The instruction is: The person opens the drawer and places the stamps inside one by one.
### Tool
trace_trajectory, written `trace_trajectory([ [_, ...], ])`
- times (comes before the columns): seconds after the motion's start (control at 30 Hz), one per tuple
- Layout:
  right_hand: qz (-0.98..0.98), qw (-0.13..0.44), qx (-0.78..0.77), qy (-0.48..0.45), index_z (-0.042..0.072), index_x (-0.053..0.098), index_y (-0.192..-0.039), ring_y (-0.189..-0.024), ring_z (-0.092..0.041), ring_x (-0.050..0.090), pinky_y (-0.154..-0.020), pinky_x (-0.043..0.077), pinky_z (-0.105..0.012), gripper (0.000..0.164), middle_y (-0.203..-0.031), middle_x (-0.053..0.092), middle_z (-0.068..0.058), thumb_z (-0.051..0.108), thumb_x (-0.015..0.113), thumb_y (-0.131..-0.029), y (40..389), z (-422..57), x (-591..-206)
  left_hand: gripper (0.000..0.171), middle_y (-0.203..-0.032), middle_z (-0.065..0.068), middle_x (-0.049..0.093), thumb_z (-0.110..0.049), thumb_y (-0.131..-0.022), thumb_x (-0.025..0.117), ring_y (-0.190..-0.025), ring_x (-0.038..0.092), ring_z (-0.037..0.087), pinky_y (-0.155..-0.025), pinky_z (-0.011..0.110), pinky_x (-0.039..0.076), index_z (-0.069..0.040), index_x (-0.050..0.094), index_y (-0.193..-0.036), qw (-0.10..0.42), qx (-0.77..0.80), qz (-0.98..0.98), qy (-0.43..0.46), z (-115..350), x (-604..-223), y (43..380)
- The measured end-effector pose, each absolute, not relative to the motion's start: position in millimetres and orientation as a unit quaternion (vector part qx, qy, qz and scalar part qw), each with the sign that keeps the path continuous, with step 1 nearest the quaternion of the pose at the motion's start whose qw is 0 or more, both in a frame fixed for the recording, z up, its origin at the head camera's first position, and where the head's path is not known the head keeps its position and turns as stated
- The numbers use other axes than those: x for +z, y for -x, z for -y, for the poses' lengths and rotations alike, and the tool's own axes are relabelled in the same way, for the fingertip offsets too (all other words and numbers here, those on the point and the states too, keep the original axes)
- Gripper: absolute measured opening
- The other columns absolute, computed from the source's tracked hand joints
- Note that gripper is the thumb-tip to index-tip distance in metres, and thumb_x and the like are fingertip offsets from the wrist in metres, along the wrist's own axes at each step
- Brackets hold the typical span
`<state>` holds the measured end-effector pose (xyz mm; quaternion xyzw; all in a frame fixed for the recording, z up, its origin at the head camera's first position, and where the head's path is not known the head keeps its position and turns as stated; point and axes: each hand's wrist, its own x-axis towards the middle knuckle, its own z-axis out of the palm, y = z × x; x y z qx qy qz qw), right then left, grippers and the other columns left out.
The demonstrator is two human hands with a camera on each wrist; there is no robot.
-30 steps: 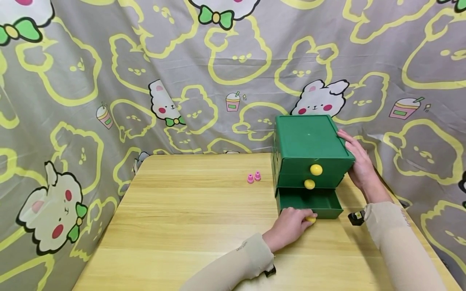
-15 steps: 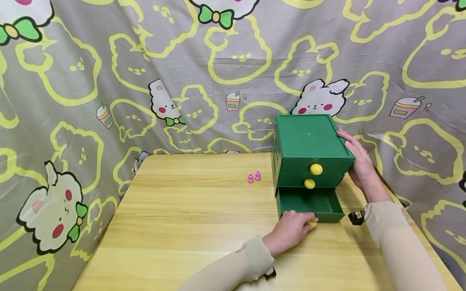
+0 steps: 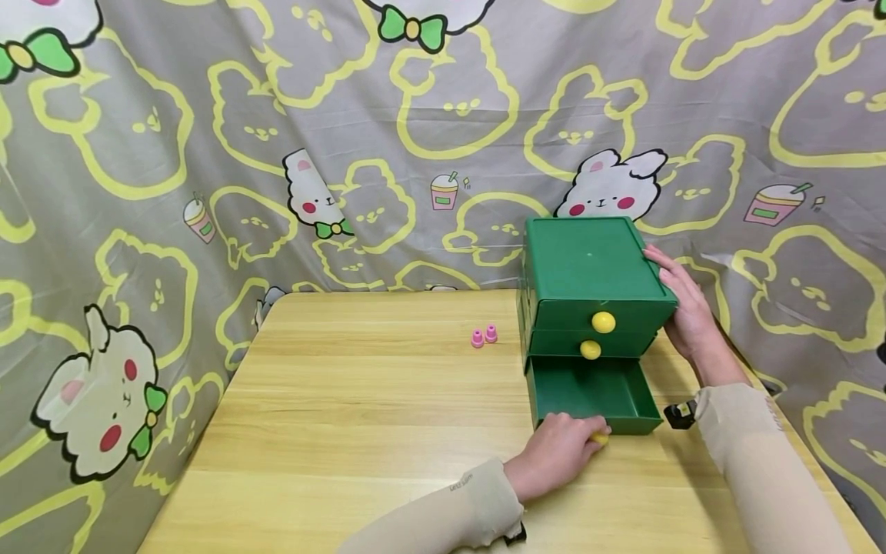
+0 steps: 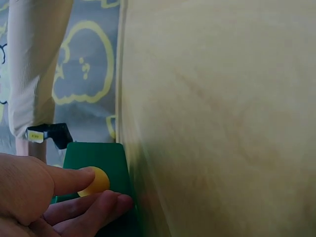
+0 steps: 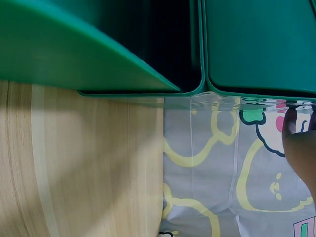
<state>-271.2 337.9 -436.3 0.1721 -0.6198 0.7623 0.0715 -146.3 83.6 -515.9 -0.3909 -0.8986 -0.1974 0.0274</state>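
Observation:
A green drawer cabinet (image 3: 588, 261) with yellow round knobs stands at the right of the table. Its bottom drawer (image 3: 626, 423) is pulled out, and the part of its inside that shows holds nothing. My left hand (image 3: 557, 454) pinches the bottom drawer's yellow knob (image 4: 98, 181) between thumb and fingers, seen closely in the left wrist view. Against the cabinet's right side rests my right hand (image 3: 685, 312), its fingers extended along the upper edge. In the right wrist view only part of the right hand (image 5: 302, 148) shows, at the right edge.
Two small pink cone-shaped pieces (image 3: 484, 336) stand on the wooden table (image 3: 360, 415) left of the cabinet. A patterned grey cloth (image 3: 374, 115) hangs behind and around the table. Each wrist carries a small black camera (image 3: 681, 415).
The left hand has drawn the bottom drawer farther out toward the person, exposing more of its inside. The right hand has stayed against the cabinet's side.

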Motion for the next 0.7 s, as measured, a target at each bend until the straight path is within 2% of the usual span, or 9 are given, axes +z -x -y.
trace_trajectory([
  [0.7, 0.617, 0.068, 0.765, -0.171, 0.011, 0.037, -0.161, -0.159, -0.012, 0.009, -0.121, 0.025, -0.019, 0.049, -0.171, 0.021, 0.006, 0.022, 0.038, -0.114, 270.9, -338.5, -437.2, 0.014, -0.107, -0.02, 0.076, -0.028, -0.103, 0.066, -0.083, 0.066, -0.011, -0.074, 0.006, 0.047, -0.028, 0.072, -0.116, 0.008, -0.205, 0.886, 0.415, -80.8, -514.9, 127.8],
])
